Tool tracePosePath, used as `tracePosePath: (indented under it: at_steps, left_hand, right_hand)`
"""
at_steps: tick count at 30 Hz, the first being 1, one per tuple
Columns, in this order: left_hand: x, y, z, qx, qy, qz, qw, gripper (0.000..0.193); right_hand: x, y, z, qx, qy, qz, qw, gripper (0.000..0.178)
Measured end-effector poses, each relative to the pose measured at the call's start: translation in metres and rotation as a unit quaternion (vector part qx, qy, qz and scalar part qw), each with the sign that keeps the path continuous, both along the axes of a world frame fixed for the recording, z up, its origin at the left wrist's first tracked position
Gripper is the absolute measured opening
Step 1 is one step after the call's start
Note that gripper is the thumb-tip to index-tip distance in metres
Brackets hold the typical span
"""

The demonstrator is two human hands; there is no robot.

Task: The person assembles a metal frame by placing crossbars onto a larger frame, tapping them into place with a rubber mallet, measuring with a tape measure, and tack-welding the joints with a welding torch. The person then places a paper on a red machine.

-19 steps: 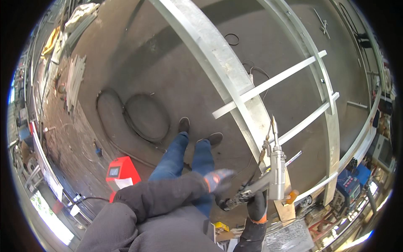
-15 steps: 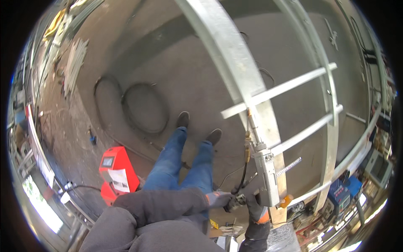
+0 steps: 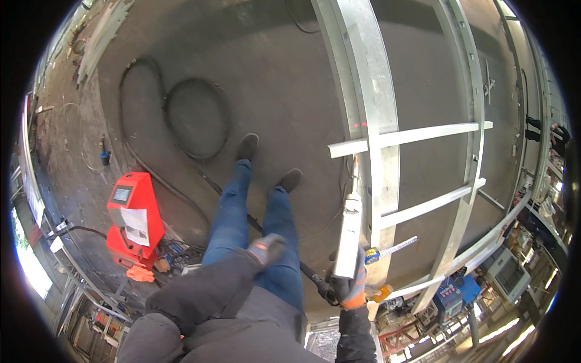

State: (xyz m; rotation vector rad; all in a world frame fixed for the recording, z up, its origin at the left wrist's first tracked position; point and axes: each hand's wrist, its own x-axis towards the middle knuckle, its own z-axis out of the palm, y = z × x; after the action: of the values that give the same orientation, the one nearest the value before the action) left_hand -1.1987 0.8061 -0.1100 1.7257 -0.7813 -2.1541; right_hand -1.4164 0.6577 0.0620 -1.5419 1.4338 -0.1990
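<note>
Head view: a silver torch [image 3: 349,236] points away from the worker's body, right of two jeans-clad legs [image 3: 229,206] and alongside a metal frame [image 3: 363,66].
Torch tip [image 3: 355,164]: just below the near end of the frame's upper crossbar [image 3: 417,134]; whether the two touch cannot be told from this angle.
Right hand [image 3: 348,289]: gloved, with an orange cuff, clamped on the torch at its near end, the grip partly hidden behind the tool's body.
Left hand [image 3: 266,249]: gloved, over the legs and well apart from the torch; one cannot tell whether its fingers are together or apart.
Beside the torch: a blue and yellow tape measure [image 3: 372,255], its blade [image 3: 399,245] drawn out to the right; an orange piece [image 3: 382,293] sits near the right wrist.
Frame: long pale beams bridged by the upper crossbar and a lower crossbar [image 3: 423,207]; two small red dots [image 3: 361,125] glow on the nearest beam.
Left of the legs: a red machine [image 3: 151,202] with a small screen [image 3: 122,194] and a white sheet [image 3: 135,226] on its front, an orange cloth [image 3: 140,274] at its foot.
Floor [image 3: 284,91]: dark, crossed by a looped hose [image 3: 166,104].
Far right: a blue machine [image 3: 448,296], a grey machine [image 3: 507,275] and, higher up, another person [image 3: 560,138].
</note>
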Motion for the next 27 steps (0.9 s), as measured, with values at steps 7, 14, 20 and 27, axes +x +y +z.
tracePosePath:
  at_steps: [7,14,20,27]
  left_hand:
    - [0.058,0.048,-0.057,0.128,-0.179,0.128,0.967,0.029]
    - [0.037,0.044,-0.045,0.063,-0.190,0.041,0.979,0.028]
    - [0.042,0.043,-0.050,0.123,-0.154,0.121,0.973,0.026]
    - [0.042,0.034,-0.042,0.101,-0.164,0.129,0.973,0.025]
  right_hand:
    - [0.009,0.000,-0.035,-0.132,0.058,0.078,0.986,0.099]
    - [0.022,-0.012,-0.045,-0.048,0.042,-0.033,0.997,0.075]
    - [0.028,-0.020,-0.046,0.013,0.039,-0.099,0.994,0.075]
    - [0.034,-0.020,-0.047,-0.016,0.062,-0.099,0.993,0.079]
